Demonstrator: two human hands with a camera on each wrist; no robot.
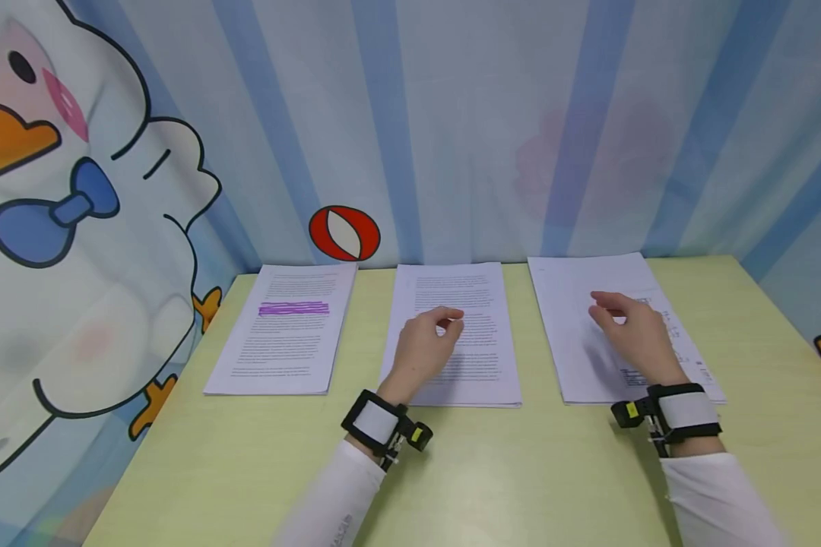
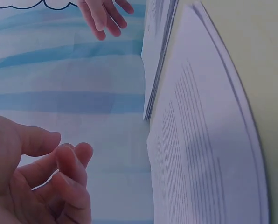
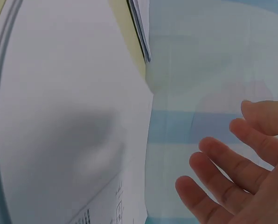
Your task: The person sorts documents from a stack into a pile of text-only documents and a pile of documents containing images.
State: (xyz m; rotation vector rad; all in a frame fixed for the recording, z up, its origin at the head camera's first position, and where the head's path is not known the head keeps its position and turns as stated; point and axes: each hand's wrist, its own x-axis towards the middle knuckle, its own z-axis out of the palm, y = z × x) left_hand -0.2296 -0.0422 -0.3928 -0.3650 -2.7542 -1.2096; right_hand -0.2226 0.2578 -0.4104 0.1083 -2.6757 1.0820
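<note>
Three stacks of paper lie side by side on the table. Above the middle printed stack (image 1: 475,380) hovers my left hand (image 1: 426,346), its fingers loosely curled and holding nothing. The left wrist view shows a gap between that hand (image 2: 45,182) and the pages (image 2: 199,135). My right hand (image 1: 638,334) is over the right stack (image 1: 568,327), whose top sheet is largely blank with printing along its right side. In the right wrist view this hand (image 3: 237,177) has spread, slightly bent fingers with nothing in them, and its shadow falls on the paper (image 3: 50,84).
On the left lies another printed stack (image 1: 277,342), with purple marker lines (image 1: 294,308) across its upper text. The pale yellow table (image 1: 492,486) meets a blue-striped curtain (image 1: 451,137) at its back edge. A cartoon duck print (image 1: 109,319) covers the curtain at left.
</note>
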